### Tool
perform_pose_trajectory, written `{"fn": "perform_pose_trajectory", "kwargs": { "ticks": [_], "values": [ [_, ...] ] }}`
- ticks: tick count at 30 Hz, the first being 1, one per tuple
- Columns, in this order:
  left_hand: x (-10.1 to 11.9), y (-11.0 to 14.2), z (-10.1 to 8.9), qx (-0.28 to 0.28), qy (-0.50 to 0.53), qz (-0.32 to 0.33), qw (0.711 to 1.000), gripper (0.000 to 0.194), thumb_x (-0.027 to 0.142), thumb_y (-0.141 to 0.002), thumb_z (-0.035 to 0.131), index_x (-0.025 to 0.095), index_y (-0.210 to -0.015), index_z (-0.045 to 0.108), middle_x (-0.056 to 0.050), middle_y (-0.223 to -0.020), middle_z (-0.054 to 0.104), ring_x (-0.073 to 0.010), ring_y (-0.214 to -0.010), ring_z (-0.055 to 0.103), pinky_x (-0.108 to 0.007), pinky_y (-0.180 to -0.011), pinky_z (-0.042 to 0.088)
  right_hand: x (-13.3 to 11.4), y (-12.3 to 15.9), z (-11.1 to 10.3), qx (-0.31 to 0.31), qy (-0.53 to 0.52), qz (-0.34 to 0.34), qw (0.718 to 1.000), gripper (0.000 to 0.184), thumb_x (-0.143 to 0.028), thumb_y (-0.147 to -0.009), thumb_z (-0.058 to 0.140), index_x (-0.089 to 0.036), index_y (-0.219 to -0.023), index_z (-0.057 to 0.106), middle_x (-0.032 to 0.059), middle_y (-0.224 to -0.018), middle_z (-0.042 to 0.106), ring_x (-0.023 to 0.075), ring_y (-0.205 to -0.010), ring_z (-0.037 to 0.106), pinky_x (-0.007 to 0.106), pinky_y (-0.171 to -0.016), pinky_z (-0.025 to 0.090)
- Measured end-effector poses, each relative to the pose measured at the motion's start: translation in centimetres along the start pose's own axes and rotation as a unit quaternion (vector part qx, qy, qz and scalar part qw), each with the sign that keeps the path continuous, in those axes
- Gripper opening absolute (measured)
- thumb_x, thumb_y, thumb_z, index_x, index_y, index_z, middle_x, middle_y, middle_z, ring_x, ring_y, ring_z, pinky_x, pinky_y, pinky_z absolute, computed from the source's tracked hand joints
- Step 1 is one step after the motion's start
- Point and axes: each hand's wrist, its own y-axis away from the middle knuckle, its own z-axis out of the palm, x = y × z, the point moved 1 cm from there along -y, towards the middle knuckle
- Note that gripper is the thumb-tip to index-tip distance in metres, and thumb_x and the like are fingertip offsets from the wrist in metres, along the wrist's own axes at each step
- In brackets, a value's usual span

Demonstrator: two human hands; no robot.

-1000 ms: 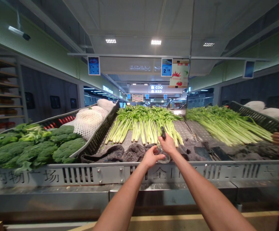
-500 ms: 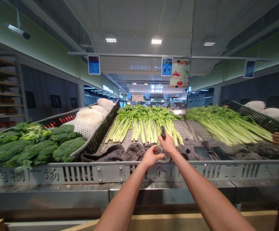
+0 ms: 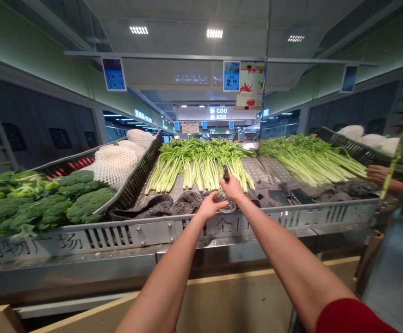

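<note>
- Sitting between both hands, the clear bottle is showing against the dark cloth, near the front rail.
- The right hand is gripping its dark top; the left hand is bending its fingers beside the base (whether they're gripping, I cannot tell).
- Two-handed handling is apparently the step; the next move is probably calling for steady support underneath.
- Celery is lying behind, the black crate is walling the left; room is remaining above.
</note>
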Motion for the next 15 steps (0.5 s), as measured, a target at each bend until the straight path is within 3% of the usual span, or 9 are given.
{"fn": "perform_pose_trajectory", "kwargs": {
  "ticks": [9,15],
  "values": [
    [0.12,0.13,0.01,-0.012,0.017,0.005,1.000,0.055,0.029,-0.049,0.071,0.012,-0.098,0.053,-0.006,-0.083,0.059,-0.0161,-0.080,0.053,-0.031,-0.078,0.040,0.03,0.31,-0.13,-0.014,-0.051,-0.006,0.999,0.026,-0.039,-0.066,0.044,-0.018,-0.079,0.050,-0.0009,-0.066,0.054,0.0113,-0.059,0.048,0.022,-0.055,0.036],
    [0.24,0.16,0.20,-0.011,0.061,-0.011,0.998,0.063,0.027,-0.048,0.072,0.011,-0.103,0.046,-0.007,-0.086,0.056,-0.0156,-0.081,0.052,-0.030,-0.075,0.040,0.17,0.39,-0.02,-0.015,-0.060,-0.025,0.998,0.021,-0.036,-0.065,0.045,-0.018,-0.076,0.050,-0.0022,-0.063,0.052,0.0104,-0.055,0.045,0.022,-0.053,0.035]
  ]
}}
